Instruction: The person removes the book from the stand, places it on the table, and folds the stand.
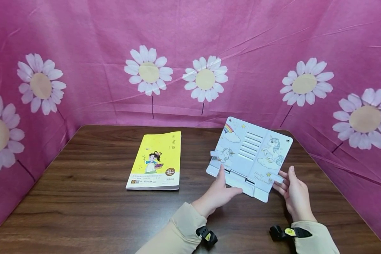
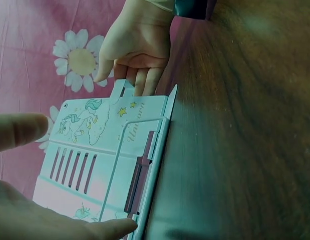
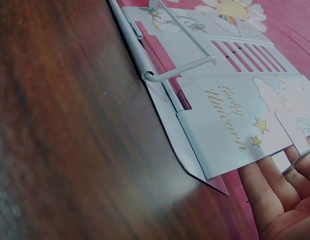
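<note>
A white metal book stand (image 1: 254, 155) with unicorn, rainbow and star pictures leans back on the right half of the table. Several slots run down its middle, and a ledge with wire page holders (image 3: 182, 70) lines its bottom. My left hand (image 1: 217, 195) is at its lower left corner, index finger and thumb spread apart, thumb tip (image 2: 122, 226) at the ledge. Behind the right edge, beside a side clip (image 1: 277, 177), the fingers of my right hand (image 1: 296, 197) reach under the panel; its thumb points up, apart from the front.
A yellow book (image 1: 155, 160) with a cartoon girl on its cover lies flat on the brown wooden table (image 1: 82, 201), left of the stand. Pink cloth (image 1: 177, 31) printed with white daisies hangs behind and on both sides of the table.
</note>
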Action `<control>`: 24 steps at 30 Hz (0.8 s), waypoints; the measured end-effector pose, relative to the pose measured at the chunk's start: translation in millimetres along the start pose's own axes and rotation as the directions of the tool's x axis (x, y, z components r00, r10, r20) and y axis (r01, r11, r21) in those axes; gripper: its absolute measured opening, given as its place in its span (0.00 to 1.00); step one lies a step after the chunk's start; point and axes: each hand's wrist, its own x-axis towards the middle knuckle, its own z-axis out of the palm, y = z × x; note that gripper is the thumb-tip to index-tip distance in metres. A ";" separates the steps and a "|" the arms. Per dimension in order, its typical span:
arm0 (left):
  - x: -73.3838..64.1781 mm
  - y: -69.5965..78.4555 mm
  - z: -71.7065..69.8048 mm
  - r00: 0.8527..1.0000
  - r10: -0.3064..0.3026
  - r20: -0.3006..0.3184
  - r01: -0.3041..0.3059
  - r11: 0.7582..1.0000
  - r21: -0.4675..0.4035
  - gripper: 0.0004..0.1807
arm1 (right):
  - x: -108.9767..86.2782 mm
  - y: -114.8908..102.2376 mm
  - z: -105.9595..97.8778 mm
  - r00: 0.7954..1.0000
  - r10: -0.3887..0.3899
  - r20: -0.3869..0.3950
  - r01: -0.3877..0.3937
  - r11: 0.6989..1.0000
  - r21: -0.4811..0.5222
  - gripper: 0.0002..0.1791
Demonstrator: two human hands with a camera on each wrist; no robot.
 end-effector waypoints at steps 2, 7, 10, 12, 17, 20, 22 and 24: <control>0.7 0.5 0.1 1.000 -0.005 0.007 0.005 1.000 0.028 0.57 | -0.6 -0.6 0.7 1.000 0.009 -0.017 -0.009 1.000 -0.008 0.25; 2.1 4.1 -1.0 1.000 -0.014 0.020 0.014 0.999 0.044 0.57 | -2.6 -1.9 3.2 0.998 0.025 -0.058 -0.027 0.999 -0.044 0.25; 3.7 5.4 -2.3 1.000 -0.021 0.022 0.020 0.999 0.051 0.57 | -3.7 -2.2 4.2 0.998 0.026 -0.058 -0.030 0.998 -0.060 0.25; 5.3 6.0 -3.4 1.000 -0.022 0.023 0.021 0.998 0.053 0.56 | -4.8 -2.4 4.8 0.998 0.029 -0.053 -0.032 0.997 -0.070 0.25; 11.7 6.0 -6.6 1.000 -0.016 0.013 0.015 0.998 0.062 0.56 | -7.3 -2.6 7.8 0.998 0.038 -0.039 -0.042 0.995 -0.093 0.25; 15.8 5.4 -8.7 1.000 -0.015 0.005 0.015 0.997 0.071 0.57 | -8.6 -2.4 10.2 0.999 0.032 -0.023 -0.035 0.994 -0.105 0.25; 17.9 6.0 -10.5 1.000 -0.015 0.003 0.014 0.997 0.076 0.57 | -9.8 -2.0 11.8 1.000 0.019 -0.011 -0.021 0.993 -0.118 0.25; 20.2 6.1 -12.3 1.000 -0.021 0.001 0.021 0.997 0.079 0.56 | -10.9 -1.5 13.8 1.000 0.007 0.007 -0.006 0.992 -0.126 0.25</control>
